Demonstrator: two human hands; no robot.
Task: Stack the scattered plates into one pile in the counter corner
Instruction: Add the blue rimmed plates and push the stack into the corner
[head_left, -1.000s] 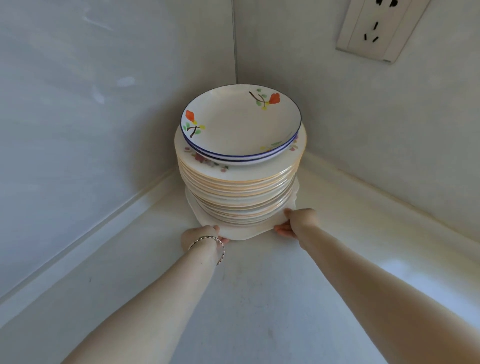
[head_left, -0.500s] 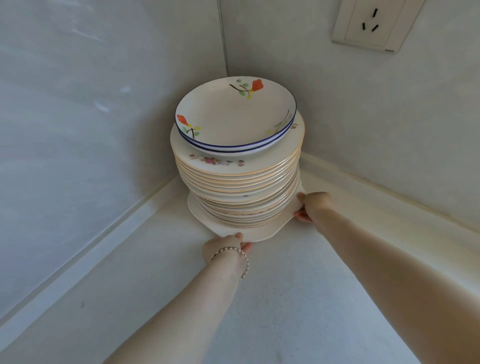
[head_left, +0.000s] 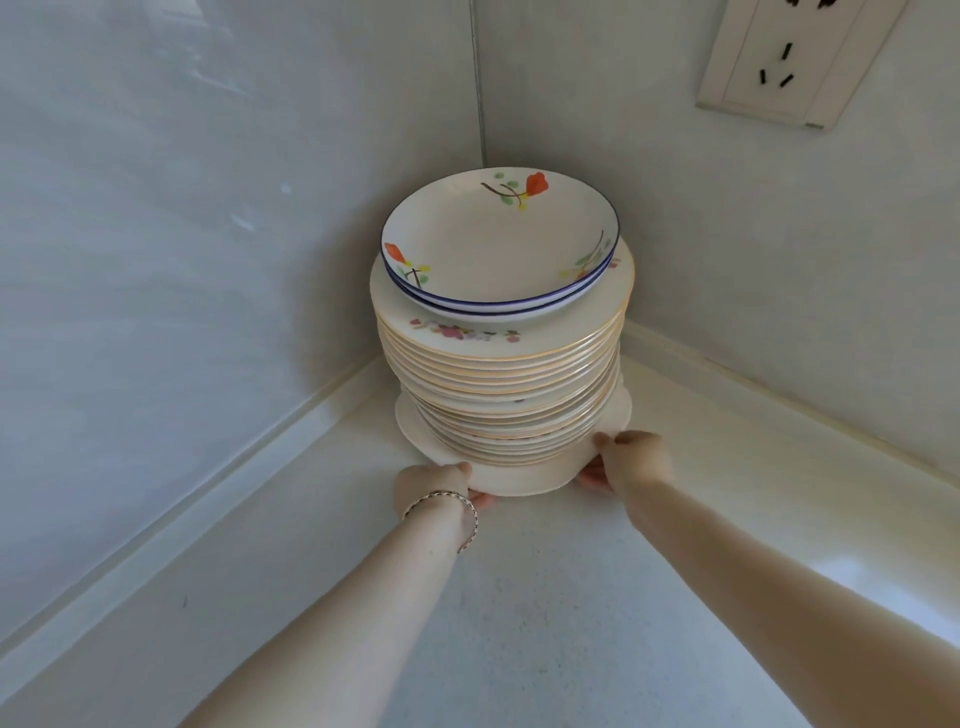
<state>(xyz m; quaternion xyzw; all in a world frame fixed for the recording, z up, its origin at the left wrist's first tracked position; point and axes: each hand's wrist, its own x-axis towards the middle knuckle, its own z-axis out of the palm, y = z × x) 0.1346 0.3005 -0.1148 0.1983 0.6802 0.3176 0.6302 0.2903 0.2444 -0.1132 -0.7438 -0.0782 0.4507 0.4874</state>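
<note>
Both hands pinch the bottom plate (head_left: 511, 475) at lower centre: left hand (head_left: 434, 486) and right hand (head_left: 631, 460) clamped on its near rim, likely to steer the whole pile (head_left: 501, 384) on the worktop (head_left: 519, 597) into the corner. Two blue-rimmed bowls (head_left: 498, 244) sit on top.

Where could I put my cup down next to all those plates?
The counter is bare in front, between the two arms, and on the right under the wall socket. Behind the plate pile, the corner is tight against both walls. The left hand and right hand hold the bottom plate.
</note>
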